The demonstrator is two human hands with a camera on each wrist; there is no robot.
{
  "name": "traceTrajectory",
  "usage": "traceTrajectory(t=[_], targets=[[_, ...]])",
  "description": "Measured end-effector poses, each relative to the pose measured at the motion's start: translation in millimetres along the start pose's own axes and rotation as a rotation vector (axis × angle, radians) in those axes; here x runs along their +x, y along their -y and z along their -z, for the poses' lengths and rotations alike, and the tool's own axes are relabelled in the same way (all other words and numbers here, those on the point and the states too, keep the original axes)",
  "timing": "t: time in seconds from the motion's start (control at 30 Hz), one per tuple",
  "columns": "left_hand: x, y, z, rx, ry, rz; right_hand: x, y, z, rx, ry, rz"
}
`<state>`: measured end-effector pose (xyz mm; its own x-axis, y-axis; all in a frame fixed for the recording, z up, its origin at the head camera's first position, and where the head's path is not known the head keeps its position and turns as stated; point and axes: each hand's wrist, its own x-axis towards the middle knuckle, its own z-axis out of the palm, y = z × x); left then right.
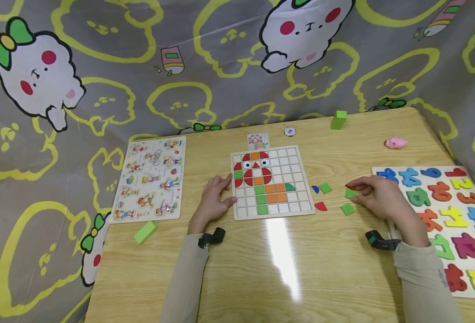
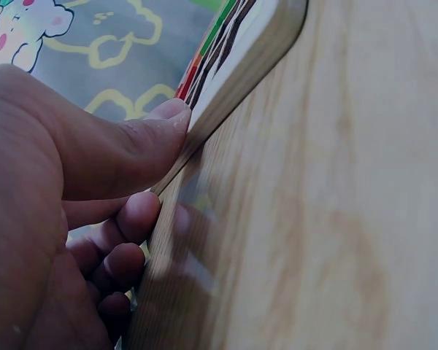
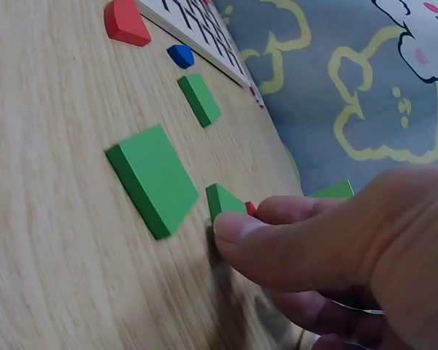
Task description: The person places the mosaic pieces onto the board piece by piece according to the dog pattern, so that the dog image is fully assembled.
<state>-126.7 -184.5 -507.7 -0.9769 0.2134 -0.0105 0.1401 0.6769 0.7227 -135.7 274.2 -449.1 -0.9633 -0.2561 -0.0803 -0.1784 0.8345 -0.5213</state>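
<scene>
My left hand rests at the left edge of a square wooden grid board, thumb and index finger touching its side. In the left wrist view, the thumb lies against the board's rim. Red, orange and green tiles on the grid form a bird with two round eyes. To the right of the board, my right hand pinches a green square tile between thumb and fingers. A small red piece shows by the index finger, partly hidden. Loose beside it lies another green tile.
Between board and right hand lie a blue piece, a green tile and a red quarter-round. A number puzzle sits under the right forearm. A picture puzzle, pattern card, pink pig and green block stand around.
</scene>
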Motion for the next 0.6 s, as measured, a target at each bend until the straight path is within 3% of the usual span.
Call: traceTrajectory(t=[0.27, 0.43, 0.6], targets=[[-0.6, 1.3, 0.3, 0.006, 0.002, -0.003, 4.9, 8.0, -6.5, 0.009, 0.089, -0.048], [-0.2, 1.9, 0.6, 0.022, 0.002, -0.012, 5.5, 9.4, -9.8, 0.039, 0.113, -0.002], [0.1, 1.6, 1.4, 0.016, 0.005, -0.017, 5.9, 9.7, -12.8, 0.063, 0.082, 0.057]])
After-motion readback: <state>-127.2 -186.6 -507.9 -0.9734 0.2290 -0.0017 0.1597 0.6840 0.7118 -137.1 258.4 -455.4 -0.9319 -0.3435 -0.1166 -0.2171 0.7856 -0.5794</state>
